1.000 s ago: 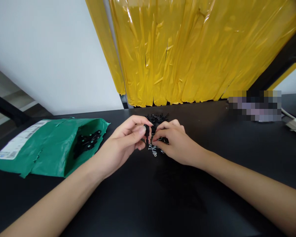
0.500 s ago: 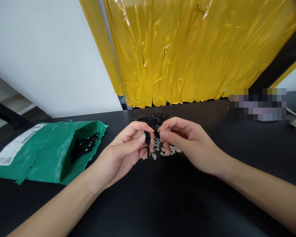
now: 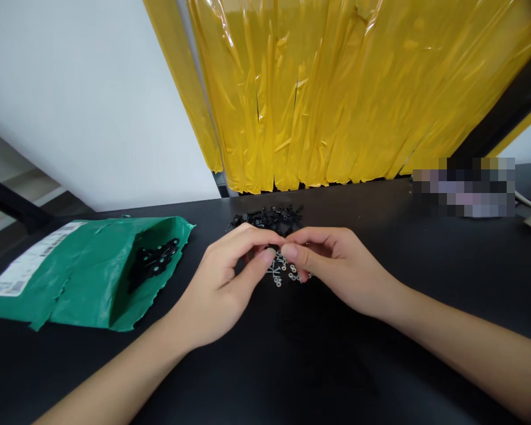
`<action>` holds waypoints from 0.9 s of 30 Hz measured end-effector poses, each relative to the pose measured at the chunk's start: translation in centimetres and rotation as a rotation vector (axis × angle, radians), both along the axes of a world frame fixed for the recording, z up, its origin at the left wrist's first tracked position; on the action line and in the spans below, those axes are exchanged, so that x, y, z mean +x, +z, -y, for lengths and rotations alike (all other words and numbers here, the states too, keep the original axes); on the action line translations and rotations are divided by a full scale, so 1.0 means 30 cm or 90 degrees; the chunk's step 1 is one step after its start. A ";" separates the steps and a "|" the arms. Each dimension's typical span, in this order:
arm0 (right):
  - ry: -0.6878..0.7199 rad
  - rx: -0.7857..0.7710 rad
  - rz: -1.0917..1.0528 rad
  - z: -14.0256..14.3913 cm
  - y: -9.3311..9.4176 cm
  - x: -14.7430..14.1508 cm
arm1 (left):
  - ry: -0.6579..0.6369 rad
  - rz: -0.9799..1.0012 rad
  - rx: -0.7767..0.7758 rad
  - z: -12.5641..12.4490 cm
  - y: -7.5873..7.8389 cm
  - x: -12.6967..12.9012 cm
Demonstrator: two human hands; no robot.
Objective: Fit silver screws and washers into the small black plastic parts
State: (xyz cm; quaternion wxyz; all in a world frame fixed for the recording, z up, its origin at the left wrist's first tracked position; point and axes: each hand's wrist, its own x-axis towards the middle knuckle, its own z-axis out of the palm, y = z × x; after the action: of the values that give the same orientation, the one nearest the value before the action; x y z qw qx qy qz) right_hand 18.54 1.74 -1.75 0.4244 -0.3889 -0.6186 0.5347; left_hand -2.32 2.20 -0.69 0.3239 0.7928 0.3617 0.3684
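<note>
Fingertip to fingertip, my left hand [image 3: 228, 283] and my right hand [image 3: 347, 274] meet over the middle of the table. Both are closed in a pinch. A small black part is mostly hidden by the left fingers. Whatever the right fingers pinch is too small to make out. Just beyond the hands lies a pile of small black parts [image 3: 268, 217]. Below the fingertips are loose silver screws [image 3: 275, 273] and pale ring-shaped washers [image 3: 292, 270], partly covered by the right hand.
On the left, a torn green mailing bag [image 3: 84, 265] lies with its mouth facing right, black pieces [image 3: 153, 262] inside. Yellow plastic film [image 3: 314, 106] hangs behind the black table [image 3: 292, 372]. A pixelated object [image 3: 473, 192] sits at the back right.
My left hand has turned over and moved right until its fingertips meet the right ones, hiding the black part seen earlier. My right hand has dropped slightly.
</note>
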 end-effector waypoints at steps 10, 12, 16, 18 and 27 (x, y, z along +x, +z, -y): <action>-0.002 0.132 0.110 0.004 -0.015 0.008 | 0.014 -0.031 0.023 0.016 -0.010 0.001; -0.013 0.173 0.141 0.005 -0.012 0.009 | 0.015 -0.041 0.021 0.017 -0.007 0.000; -0.019 0.200 0.162 0.006 -0.012 0.007 | 0.000 -0.061 0.030 0.015 -0.006 -0.002; -0.018 0.199 0.158 0.008 -0.015 0.006 | 0.003 -0.070 0.039 0.015 -0.007 -0.002; -0.020 0.103 0.101 0.005 -0.019 0.008 | 0.044 -0.150 0.230 0.015 -0.004 0.007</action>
State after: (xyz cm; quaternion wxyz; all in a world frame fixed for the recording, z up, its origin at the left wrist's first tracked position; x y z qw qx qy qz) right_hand 18.77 1.59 -2.33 0.4125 -0.4039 -0.6854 0.4438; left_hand -2.11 1.74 -0.81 0.1188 0.8627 0.3523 0.3429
